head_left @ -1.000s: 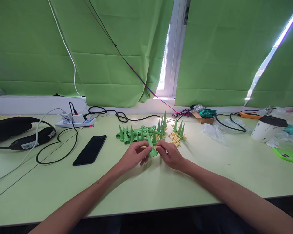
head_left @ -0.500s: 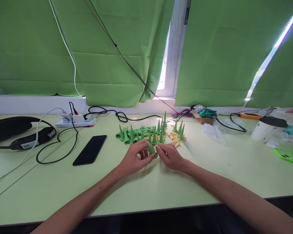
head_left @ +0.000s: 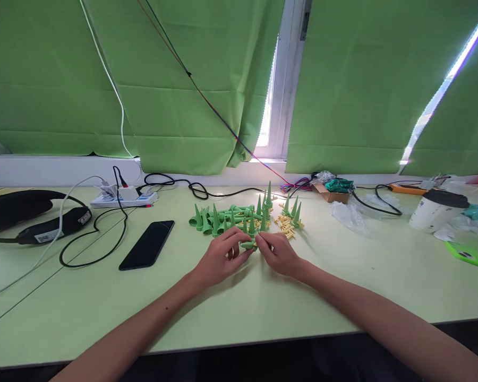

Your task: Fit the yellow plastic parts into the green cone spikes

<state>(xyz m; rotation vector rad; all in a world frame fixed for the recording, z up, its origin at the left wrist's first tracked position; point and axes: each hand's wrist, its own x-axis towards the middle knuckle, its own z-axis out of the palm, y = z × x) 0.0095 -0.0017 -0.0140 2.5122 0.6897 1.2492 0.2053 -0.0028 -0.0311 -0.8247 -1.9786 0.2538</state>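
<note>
Between the fingers of my left hand (head_left: 224, 254) is a green plastic cone (head_left: 247, 245), tipped onto its side. My right hand (head_left: 278, 253) is closed in a pinch at the cone's right end, on a small yellow piece (head_left: 256, 244) mostly hidden by the fingers. Just beyond my hands stand several upright green cones (head_left: 215, 220), with more green pieces (head_left: 234, 215) lying among them. A heap of small yellow pieces (head_left: 286, 227) lies behind my right hand, with a few cones (head_left: 293, 208) standing in it.
A black phone (head_left: 146, 245) lies to the left, near headphones (head_left: 56, 223) and a power strip (head_left: 123, 197) with cables. On the right are a small cardboard box (head_left: 331, 194), a clear plastic bag (head_left: 348, 216), a white lidded cup (head_left: 437, 212) and a green phone case (head_left: 470, 255).
The cone in my left hand has turned from a slant to nearly level. My right hand stays pinched at its end, having shifted very little.
</note>
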